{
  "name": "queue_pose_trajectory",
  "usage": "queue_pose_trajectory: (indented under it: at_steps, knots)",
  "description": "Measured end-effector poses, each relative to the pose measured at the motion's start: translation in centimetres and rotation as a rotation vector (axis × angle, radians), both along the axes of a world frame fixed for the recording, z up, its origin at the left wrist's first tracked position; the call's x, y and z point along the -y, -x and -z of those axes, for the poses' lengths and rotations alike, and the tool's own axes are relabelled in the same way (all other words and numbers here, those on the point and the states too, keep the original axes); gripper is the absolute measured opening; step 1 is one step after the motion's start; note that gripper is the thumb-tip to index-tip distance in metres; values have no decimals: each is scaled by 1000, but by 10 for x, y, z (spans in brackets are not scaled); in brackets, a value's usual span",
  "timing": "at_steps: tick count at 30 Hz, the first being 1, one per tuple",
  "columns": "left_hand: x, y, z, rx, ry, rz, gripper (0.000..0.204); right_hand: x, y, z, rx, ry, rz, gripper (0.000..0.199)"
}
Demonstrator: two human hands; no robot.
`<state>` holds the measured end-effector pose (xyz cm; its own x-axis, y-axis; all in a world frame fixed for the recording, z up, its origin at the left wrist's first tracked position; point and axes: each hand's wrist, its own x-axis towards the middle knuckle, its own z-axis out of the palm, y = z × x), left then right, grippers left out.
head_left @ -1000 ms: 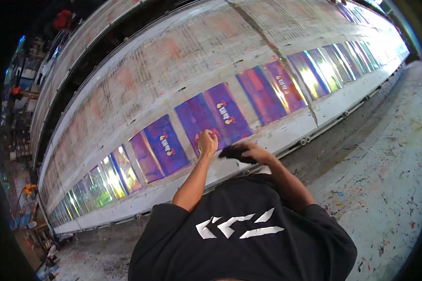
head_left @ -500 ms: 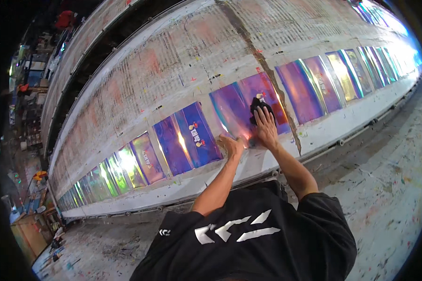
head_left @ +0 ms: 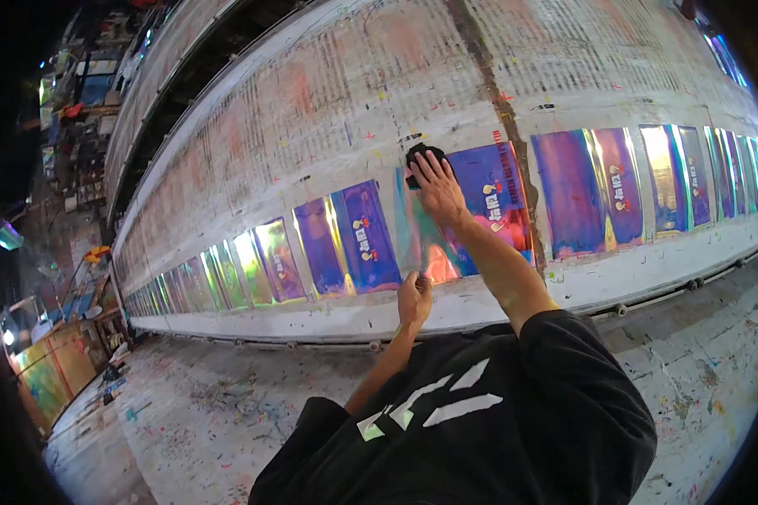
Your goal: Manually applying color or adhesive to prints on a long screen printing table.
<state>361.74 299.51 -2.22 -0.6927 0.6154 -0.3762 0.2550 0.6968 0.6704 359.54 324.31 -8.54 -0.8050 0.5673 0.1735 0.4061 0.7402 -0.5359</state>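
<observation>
Flat-palm pass at the centre of the frame

You appear to be wiping or smoothing the iridescent purple-blue film sheet (head_left: 473,172), which lies on the tabletop at the centre of the frame. Your right hand (head_left: 440,192) is flat, fingers extended, over a bunched black cloth (head_left: 425,146) at the sheet's upper left corner. Your left hand (head_left: 415,301) sits by its lower left corner, fingers curled in; whether they clamp on the film, you cannot tell from here. The next move seems to call for even pressure down the sheet's left side — there the film gleams teal and orange, perhaps not lying wholly flat — with the lower corner steadied.

Beneath it, the long, pale, ink-stained table (head_left: 253,181) curves across the frame, with a dark, rough seam (head_left: 472,34) running from the upper middle to just right of your sheet. One shiny purple film sheet (head_left: 349,240) lies to the left, another violet film sheet (head_left: 585,194) to the right — both parts of a row. The grey, paint-flecked floor (head_left: 202,396) fills the lower left; dim, piled-up clutter (head_left: 101,76) crowds the upper left.
</observation>
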Motion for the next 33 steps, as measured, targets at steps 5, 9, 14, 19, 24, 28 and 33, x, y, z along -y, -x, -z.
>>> queue_pose_trajectory:
  at_steps: [5, 9, 14, 19, 24, 28, 33]
  knots:
    - [48, 15, 40, 13, -40, -249, 10, 24, -52, 2, 118, -67, -433, 65]
    - [50, 41, 58, 55, -199, -227, 11, 87, -114, -2, 124, -79, -462, 68]
    - [-6, 42, 40, 206, -280, -258, 10, 150, -184, 3, 290, 208, -555, 71]
    - [-57, 23, 48, 262, -360, -176, 13, 131, -232, -38, 183, 1054, -305, 70]
    - [-117, -47, 57, 412, -401, -105, 16, 28, -331, -69, -507, 1647, 378, 58]
    - [-171, -121, 75, 186, -301, 86, 27, -84, -398, -88, -879, 1483, 584, 45]
    - [-238, -214, 59, -177, -33, 28, 51, -167, -435, -36, 111, -49, 697, 56]
